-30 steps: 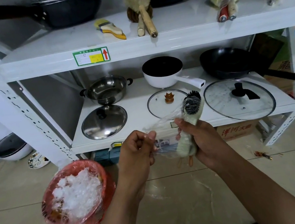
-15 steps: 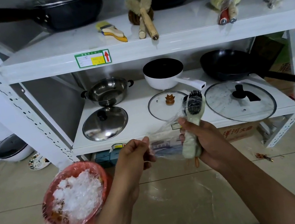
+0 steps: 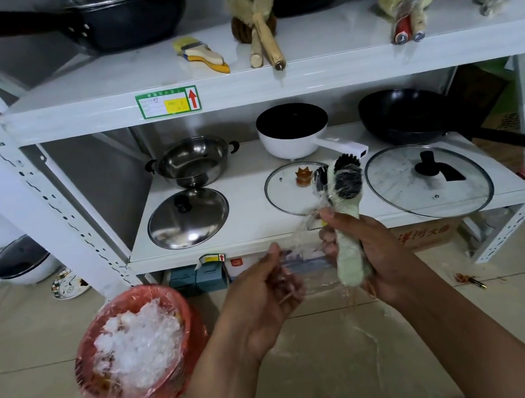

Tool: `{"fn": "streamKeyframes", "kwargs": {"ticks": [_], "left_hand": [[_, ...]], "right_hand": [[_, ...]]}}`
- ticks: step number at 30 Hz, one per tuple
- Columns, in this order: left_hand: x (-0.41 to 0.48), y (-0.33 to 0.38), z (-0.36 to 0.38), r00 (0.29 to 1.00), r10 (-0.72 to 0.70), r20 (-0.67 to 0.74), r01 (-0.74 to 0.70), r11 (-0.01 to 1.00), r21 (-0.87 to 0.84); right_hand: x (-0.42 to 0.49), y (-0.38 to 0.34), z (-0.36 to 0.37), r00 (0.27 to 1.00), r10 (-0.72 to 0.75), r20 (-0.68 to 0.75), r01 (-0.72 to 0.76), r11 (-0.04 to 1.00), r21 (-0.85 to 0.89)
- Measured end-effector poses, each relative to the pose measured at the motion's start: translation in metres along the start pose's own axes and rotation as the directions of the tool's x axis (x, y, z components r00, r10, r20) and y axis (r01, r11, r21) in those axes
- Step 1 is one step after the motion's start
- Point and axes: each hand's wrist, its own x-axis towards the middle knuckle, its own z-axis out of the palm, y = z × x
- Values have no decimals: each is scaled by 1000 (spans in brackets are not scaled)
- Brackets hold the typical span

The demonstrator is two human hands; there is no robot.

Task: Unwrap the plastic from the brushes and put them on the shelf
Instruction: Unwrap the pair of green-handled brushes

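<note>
Lower handle of brush (image 3: 348, 254) partly covered by right hand (image 3: 372, 250). Woks (image 3: 126, 16) on top shelf cropped by upper edge. Print on green label (image 3: 168, 102) too small to be read. Forearms cut off at bottom edge.

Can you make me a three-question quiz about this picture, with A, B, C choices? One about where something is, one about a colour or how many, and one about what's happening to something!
1. Where is the yellow paintbrush?
A. top shelf
B. floor
C. red basket

2. How many lids lie flat on the lower shelf?
A. one
B. three
C. five

3. What about the brush in the hands?
A. bare
B. partly wrapped in plastic
C. lying on the shelf

Answers: 1 A, it lies beside the wooden brushes on the top shelf. 2 B, one steel lid and two glass lids. 3 B, the right hand holds it while the left hand pulls the plastic.
</note>
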Motion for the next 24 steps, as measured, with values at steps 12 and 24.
{"fn": "streamKeyframes", "kwargs": {"ticks": [12,24], "left_hand": [[3,1,-6,857,449,-253,-401,889,222],[5,3,-7,880,347,-323,-372,928,-17]], "right_hand": [[7,6,-5,978,-59,-201,25,986,-167],[7,6,-5,976,-55,-209,-1,966,-259]]}}
